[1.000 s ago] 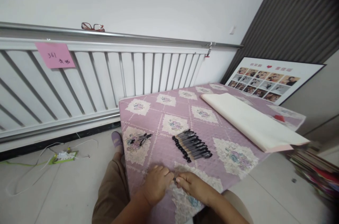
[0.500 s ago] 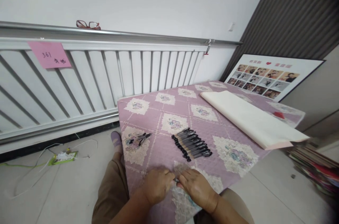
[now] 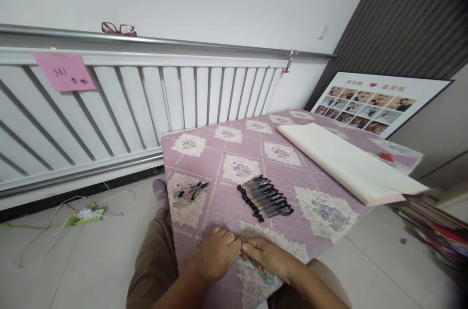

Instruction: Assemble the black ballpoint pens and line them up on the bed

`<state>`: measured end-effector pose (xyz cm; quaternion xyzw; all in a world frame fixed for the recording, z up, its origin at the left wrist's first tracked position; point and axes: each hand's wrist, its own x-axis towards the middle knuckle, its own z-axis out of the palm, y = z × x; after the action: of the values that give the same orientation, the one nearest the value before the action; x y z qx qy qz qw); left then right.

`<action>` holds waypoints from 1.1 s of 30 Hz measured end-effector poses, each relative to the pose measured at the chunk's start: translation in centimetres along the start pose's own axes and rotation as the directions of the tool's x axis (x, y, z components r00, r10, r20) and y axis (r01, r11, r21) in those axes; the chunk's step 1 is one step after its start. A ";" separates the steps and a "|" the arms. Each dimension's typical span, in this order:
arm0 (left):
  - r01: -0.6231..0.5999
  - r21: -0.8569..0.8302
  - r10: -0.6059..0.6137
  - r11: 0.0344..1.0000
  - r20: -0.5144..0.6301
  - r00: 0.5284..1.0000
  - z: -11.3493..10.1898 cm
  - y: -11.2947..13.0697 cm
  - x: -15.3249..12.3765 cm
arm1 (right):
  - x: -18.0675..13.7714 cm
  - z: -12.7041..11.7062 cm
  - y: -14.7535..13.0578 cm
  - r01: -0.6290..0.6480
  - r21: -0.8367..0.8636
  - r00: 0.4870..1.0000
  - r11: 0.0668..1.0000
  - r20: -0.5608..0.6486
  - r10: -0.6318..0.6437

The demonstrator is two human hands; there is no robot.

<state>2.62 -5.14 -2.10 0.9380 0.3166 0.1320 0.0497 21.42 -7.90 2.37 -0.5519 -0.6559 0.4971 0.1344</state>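
My left hand (image 3: 218,254) is closed in a fist near the table's front edge. Facing it, my right hand (image 3: 266,256) pinches with thumb and fingers, and the fingertips of both hands meet. Whatever small thing lies between them is mostly hidden by the fingers. Just beyond the hands, a row of black pens (image 3: 266,198) with clear barrels lies side by side on the purple quilted tablecloth (image 3: 226,206). To the left sits a small pile of thin black pieces (image 3: 193,191), too small to name surely.
Across the table's right side lies a large folded cream sheet (image 3: 340,163), with a red piece (image 3: 386,157) behind it. A photo board (image 3: 369,104) leans at the back right. A white radiator (image 3: 183,99) runs along the wall. A power strip (image 3: 87,216) with cables lies on the floor.
My right hand has turned, its fingers now pinched toward the left fist. The small dark, shiny piece seen between the hands before is now mostly covered. Pens and pile stay put.
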 end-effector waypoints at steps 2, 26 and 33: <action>0.003 0.010 -0.003 1.000 0.036 0.999 -0.1 0.2 0.0 | 0.0 0.0 0.2 0.132 -0.110 0.990 0.985 -0.043 -0.138; 0.259 -0.224 -0.272 0.939 -0.028 0.962 -1.3 -0.5 0.0 | -0.9 -1.1 3.4 -0.011 -0.722 0.851 0.692 -0.370 -0.372; 0.317 -0.238 -0.377 0.918 -0.279 0.883 -0.4 -0.8 -0.2 | 2.6 0.8 1.3 0.073 -0.592 0.687 0.803 -0.554 -0.470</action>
<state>1.84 -4.60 -1.88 0.8232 0.4700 0.2998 0.1076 20.71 -6.23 -0.05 -0.6001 -0.7474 0.0351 0.2830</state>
